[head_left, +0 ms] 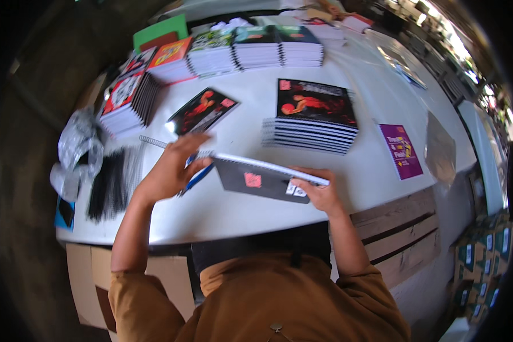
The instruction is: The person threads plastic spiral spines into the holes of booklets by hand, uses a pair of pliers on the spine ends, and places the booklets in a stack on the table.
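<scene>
A dark-covered notebook (262, 181) with a pale red emblem is tilted in front of me, its page edge and punched side upward. My right hand (319, 191) grips its right end, thumb on the cover. At its left end is my left hand (174, 171), smeared by motion, with thumb and fingers around the line of a wire coil (153, 141). Whether the fingers touch the coil is unclear. A blue-handled tool (198, 181) shows just beside that hand, partly hidden; I cannot tell whether it is held.
Coil-bound notebooks (316, 108) with a basketball cover stand stacked ahead; one lies loose (204, 111). More stacks (256, 48) line the back. Loose black coils (114, 182) and a plastic bag (81, 139) are at left, a purple notebook (400, 151) at right, on the white table (233, 219).
</scene>
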{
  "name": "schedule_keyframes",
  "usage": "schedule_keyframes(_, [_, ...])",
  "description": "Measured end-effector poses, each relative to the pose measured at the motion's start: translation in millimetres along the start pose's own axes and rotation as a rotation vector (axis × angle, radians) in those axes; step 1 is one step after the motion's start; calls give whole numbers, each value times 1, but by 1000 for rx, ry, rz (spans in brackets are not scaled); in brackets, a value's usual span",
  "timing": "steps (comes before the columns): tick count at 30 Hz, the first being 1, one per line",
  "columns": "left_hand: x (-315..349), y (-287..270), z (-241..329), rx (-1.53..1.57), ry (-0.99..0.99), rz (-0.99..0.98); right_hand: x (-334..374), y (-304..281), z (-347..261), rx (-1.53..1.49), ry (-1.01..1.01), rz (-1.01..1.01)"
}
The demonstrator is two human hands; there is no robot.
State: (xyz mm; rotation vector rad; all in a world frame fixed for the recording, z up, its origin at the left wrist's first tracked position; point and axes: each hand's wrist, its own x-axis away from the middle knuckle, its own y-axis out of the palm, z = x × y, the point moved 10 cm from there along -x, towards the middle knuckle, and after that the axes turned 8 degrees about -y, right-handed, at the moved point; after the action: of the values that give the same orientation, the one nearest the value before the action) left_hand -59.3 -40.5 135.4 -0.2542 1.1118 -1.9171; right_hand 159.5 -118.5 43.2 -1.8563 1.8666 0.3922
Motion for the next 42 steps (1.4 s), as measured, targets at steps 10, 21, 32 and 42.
schedule_keyframes(10, [3, 10, 17, -468, -4, -177, 10, 24, 25, -100, 176, -137])
schedule_keyframes(21, [-2, 29, 36, -816, 23, -194, 19, 23, -9, -47, -131, -70])
schedule_keyframes(32, [59, 4, -21, -711, 156, 899, 45, 51, -23, 53, -282, -95])
schedule_keyframes(42, [80, 17, -28, -469, 230, 881, 38, 71, -45, 102, -429, -150])
